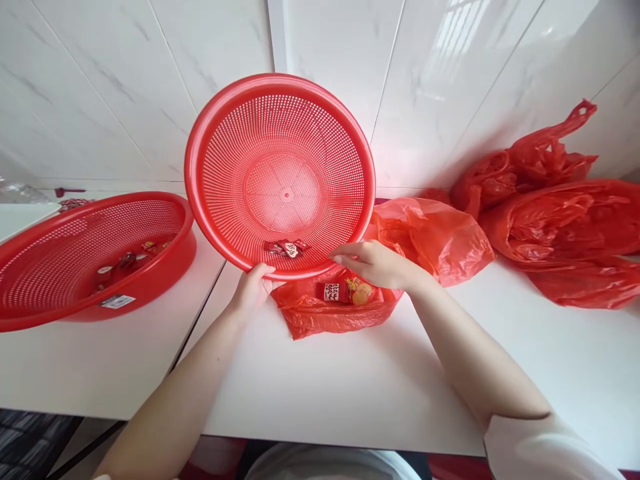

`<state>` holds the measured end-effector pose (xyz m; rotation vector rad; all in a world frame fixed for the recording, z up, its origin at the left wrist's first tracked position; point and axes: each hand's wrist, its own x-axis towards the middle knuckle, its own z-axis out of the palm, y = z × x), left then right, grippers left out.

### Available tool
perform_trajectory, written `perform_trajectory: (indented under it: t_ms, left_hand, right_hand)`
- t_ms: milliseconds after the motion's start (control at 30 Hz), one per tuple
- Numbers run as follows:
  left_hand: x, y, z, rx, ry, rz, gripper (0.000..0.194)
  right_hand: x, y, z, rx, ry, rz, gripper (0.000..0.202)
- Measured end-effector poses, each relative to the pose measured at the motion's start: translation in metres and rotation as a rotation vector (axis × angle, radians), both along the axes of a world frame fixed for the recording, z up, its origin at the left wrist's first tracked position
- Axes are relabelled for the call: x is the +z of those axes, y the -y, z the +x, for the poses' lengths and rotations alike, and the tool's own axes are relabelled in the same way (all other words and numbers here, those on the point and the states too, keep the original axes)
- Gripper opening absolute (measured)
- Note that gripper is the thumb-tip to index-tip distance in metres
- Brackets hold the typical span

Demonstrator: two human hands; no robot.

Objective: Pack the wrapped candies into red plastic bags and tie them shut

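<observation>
Red plastic basket (194, 167), tilted above the table (325, 380) near its back edge, is gripped at the lower rim by the left hand (251, 291); whether anything is gripped by the right hand (375, 265), beside the rim, cannot be told. Progress is judged partial: small packets (291, 249) are contained in the basket, wrapped snacks (359, 292) in the open bag (335, 320) below.

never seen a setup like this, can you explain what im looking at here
No machine here, just a person working bare-handed. The one picture comes from a camera on their head, looking forward and down. The left hand holds a tilted red basket by its rim; the right hand is at the lower right rim, its grip unclear. Small wrapped pieces lie inside. On the white table are a plastic bag with packets, a second basket and more red bags.
</observation>
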<state>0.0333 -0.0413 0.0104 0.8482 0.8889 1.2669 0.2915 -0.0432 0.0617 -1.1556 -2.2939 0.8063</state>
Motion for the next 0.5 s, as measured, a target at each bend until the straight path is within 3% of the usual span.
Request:
perform_trajectory:
  t_ms: [233,367,500]
  left_hand:
    - [-0.002,0.012,0.006,-0.210,-0.015,-0.061,0.024]
    - [-0.006,0.018,0.007,-0.246,-0.047,-0.079,0.021]
    - [-0.005,0.017,0.008,-0.213,-0.073,-0.085,0.017]
  right_hand:
    - [-0.016,-0.007,-0.010,-0.116,0.126,0.253,0.034]
    - [-0.025,-0.008,-0.013,-0.044,0.259,0.169,0.043]
    - [-0.028,-0.010,-0.013,0.026,0.210,0.127,0.039]
